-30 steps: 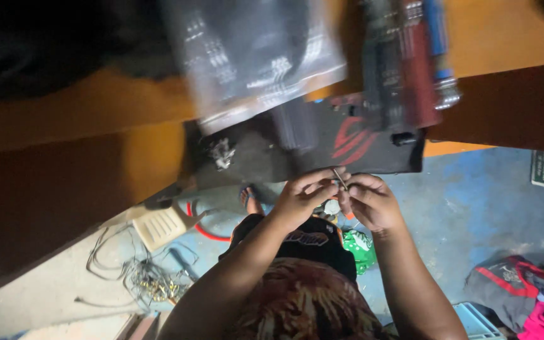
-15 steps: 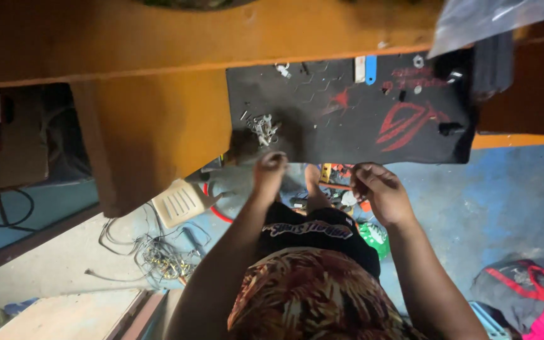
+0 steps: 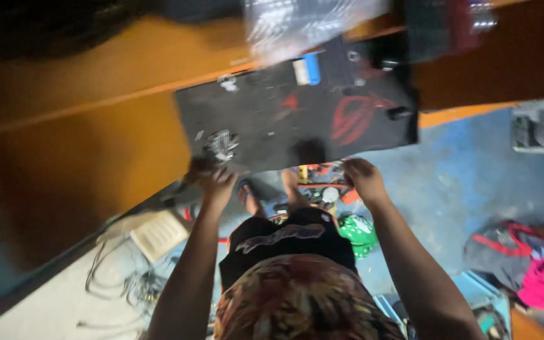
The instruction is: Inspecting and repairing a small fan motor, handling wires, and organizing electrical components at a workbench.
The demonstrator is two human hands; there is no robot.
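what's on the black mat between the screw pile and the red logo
In the head view, the black mat is mostly bare between the screw pile and the red logo; only a few tiny specks show.

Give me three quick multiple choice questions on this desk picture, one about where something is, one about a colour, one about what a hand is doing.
1. Where is the pile of small metal parts?
A. on the black mat
B. on the blue floor
C. in the right hand

2. What colour is the emblem on the mat?
A. green
B. red
C. white

3. The left hand is
A. at the mat's near edge
B. resting in the lap
C. raised overhead

Answers: 1 A, the parts lie on the mat's left part. 2 B, it shows red on black. 3 A, its fingers meet the near edge.
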